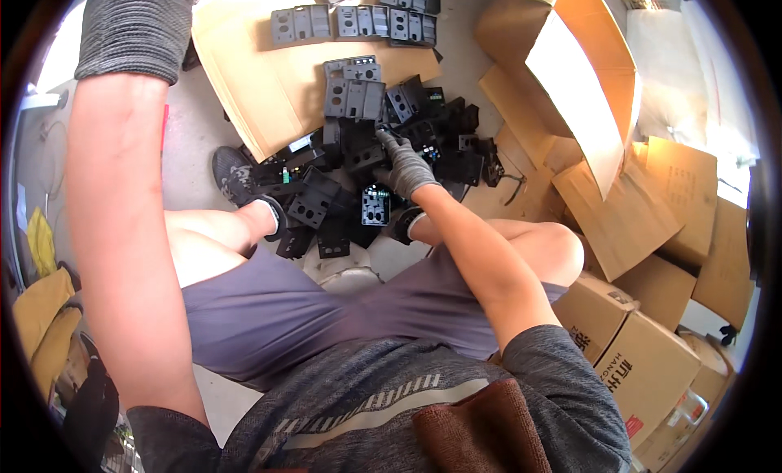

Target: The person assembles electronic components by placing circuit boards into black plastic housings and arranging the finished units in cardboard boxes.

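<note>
My right hand (405, 170), in a grey knit glove, reaches into a heap of black plastic parts between my feet. Its fingers and thumb close on the right side of a black plastic housing (362, 145). My left hand (138, 29), also gloved, is raised at the upper left. The picture's edge cuts off its fingers, so what it holds, if anything, is hidden. Around the right hand lie more black housings (314, 198), some with circuit boards showing. One open housing with a board (375, 205) sits just below the hand.
Beyond the heap, several grey-black housings (362, 21) stand in rows on a flattened cardboard sheet (244, 74). An open cardboard box (521, 33) rises at the upper right. Loose cardboard (619, 221) and closed cartons (648, 375) crowd the right. My shoe (234, 176) touches the heap's left side.
</note>
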Demonstrator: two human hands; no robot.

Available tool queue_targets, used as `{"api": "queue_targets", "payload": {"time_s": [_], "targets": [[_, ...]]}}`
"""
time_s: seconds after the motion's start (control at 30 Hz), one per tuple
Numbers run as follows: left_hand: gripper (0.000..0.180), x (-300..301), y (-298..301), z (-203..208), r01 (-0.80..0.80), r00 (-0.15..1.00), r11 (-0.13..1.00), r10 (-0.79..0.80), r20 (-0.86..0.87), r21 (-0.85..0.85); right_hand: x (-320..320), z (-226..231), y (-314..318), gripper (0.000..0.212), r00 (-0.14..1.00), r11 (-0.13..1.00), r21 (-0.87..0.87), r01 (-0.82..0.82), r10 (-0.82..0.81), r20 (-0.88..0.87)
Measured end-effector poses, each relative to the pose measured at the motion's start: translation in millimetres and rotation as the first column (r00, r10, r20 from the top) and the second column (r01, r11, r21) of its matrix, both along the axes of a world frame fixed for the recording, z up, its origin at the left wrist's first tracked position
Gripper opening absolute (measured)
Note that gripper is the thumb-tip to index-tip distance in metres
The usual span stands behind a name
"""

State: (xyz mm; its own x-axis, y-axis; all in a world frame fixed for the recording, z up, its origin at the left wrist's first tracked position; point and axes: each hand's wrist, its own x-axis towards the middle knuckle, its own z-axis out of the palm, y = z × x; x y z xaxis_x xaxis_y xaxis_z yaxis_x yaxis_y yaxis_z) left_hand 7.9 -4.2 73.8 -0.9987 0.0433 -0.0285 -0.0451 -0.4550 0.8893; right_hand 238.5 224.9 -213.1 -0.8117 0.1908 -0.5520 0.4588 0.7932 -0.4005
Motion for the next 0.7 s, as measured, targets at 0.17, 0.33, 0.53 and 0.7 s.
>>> {"api": "queue_targets", "payload": {"time_s": [0.17,0.33,0.53,0.7], "targets": [[0.021,7,-12,-16,-0.025,0.965,0.997,0.045,-0.258,0.079,-27,12,5,0.064,0.983,0.977,0.148,-0.156,0.168,-0.070],[0.021,6,-10,-12,-0.070,0.984,0.990,0.088,-0.158,0.120,-33,14,-9,0.065,0.846,0.822,0.217,-0.526,0.531,0.037],[0.022,12,3,14,-0.290,0.955,0.952,0.282,0.093,0.093,-28,-10,26,0.040,0.998,0.981,0.188,-0.045,0.054,-0.043],[0.021,12,-2,15,-0.209,0.977,0.976,0.211,-0.041,0.063,-16,-8,64,0.035,0.909,0.916,0.133,0.378,-0.339,-0.243]]}}
